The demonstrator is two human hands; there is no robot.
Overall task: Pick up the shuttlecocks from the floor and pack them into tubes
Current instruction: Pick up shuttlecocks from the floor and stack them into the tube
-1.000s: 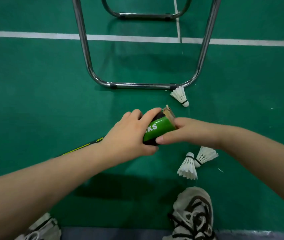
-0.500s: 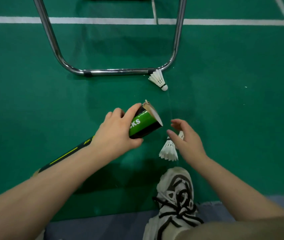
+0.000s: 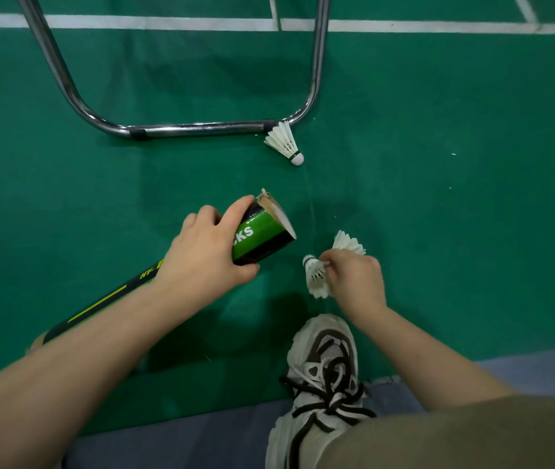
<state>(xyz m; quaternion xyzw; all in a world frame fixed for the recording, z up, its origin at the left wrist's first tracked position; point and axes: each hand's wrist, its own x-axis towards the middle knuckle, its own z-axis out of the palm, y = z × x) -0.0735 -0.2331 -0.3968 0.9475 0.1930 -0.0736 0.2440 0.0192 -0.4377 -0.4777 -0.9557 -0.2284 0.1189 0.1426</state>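
Two shuttlecocks [image 3: 316, 280] at your right grip [image 3: 357, 282], which pinches one near the cork; left grip [image 3: 205, 255] wraps the tube [image 3: 264, 231]. Featherlight, crushable: hold cork, not skirt.

The right grip [image 3: 357, 282] now pinches a shuttlecock [image 3: 317, 276].

Open green-black tube [image 3: 262, 238] tilted; white shuttlecocks [image 3: 284, 142] scattered, two seemingly touching.
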